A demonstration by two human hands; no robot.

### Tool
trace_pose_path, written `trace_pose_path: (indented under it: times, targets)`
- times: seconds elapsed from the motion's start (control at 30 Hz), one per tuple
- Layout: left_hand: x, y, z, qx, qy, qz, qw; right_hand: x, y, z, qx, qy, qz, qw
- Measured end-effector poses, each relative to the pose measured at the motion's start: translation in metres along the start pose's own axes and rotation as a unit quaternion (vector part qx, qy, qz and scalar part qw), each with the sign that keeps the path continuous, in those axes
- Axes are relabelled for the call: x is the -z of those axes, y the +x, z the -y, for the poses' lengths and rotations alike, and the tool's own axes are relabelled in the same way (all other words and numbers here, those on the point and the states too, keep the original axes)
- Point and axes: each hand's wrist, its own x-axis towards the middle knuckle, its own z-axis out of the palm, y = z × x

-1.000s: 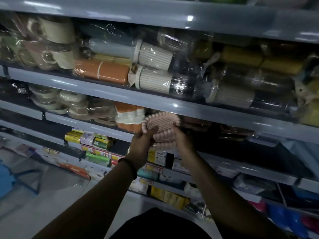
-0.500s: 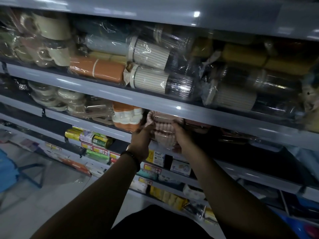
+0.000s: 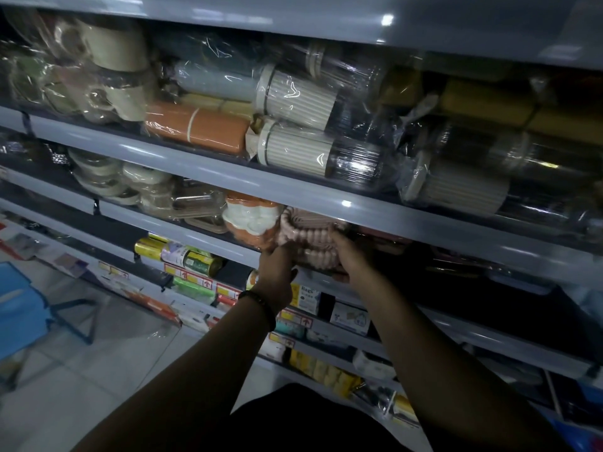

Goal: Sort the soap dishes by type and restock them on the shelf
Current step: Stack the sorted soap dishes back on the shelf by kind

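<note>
The scene is dim with a bluish cast. Light falls from above: small bright glints sit on the grey shelf edges (image 3: 202,163), strongest at upper centre-right, and white glare streaks cross the plastic wrap (image 3: 293,93) in the upper half. The floor (image 3: 98,370) at lower left is the palest area. The left hand (image 3: 277,275) and right hand (image 3: 354,261) are near silhouettes, and the pink soap dishes (image 3: 313,246) between them lie in shadow. The lower right sinks into black. Shelf lines bow towards the frame edges, and detail is soft at far left.
</note>
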Motion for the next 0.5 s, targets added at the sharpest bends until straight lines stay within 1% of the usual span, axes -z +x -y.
trace_pose_path:
  times: [0.07,0.13,0.2,0.27,0.33,0.4,0.47,0.5]
  targets:
    - [0.003,0.000,0.002,0.012,0.002,0.005,1.000,-0.002,0.003,-0.006,0.022,0.025,-0.013,0.999]
    - [0.007,0.000,0.006,0.011,0.006,0.012,1.000,-0.006,0.012,-0.019,0.084,0.005,-0.100,0.991]
    - [0.013,-0.002,0.009,-0.004,0.008,0.009,1.000,-0.010,0.016,-0.032,0.153,-0.063,-0.196,0.967]
    - [0.023,-0.006,0.011,-0.015,0.023,-0.008,1.000,-0.017,0.007,-0.046,0.232,-0.085,-0.230,0.941]
    - [0.038,-0.011,0.013,-0.010,0.049,-0.019,0.999,-0.025,-0.005,-0.059,0.312,-0.112,-0.212,0.919]
    - [0.060,-0.018,0.017,-0.006,0.101,-0.028,0.994,-0.039,-0.012,-0.076,0.378,-0.154,-0.167,0.898]
    - [0.091,-0.022,0.025,-0.005,0.176,-0.032,0.984,-0.059,-0.015,-0.094,0.417,-0.213,-0.119,0.876]
    - [0.110,-0.027,0.029,0.004,0.215,-0.034,0.976,-0.072,-0.018,-0.103,0.422,-0.240,-0.087,0.870]
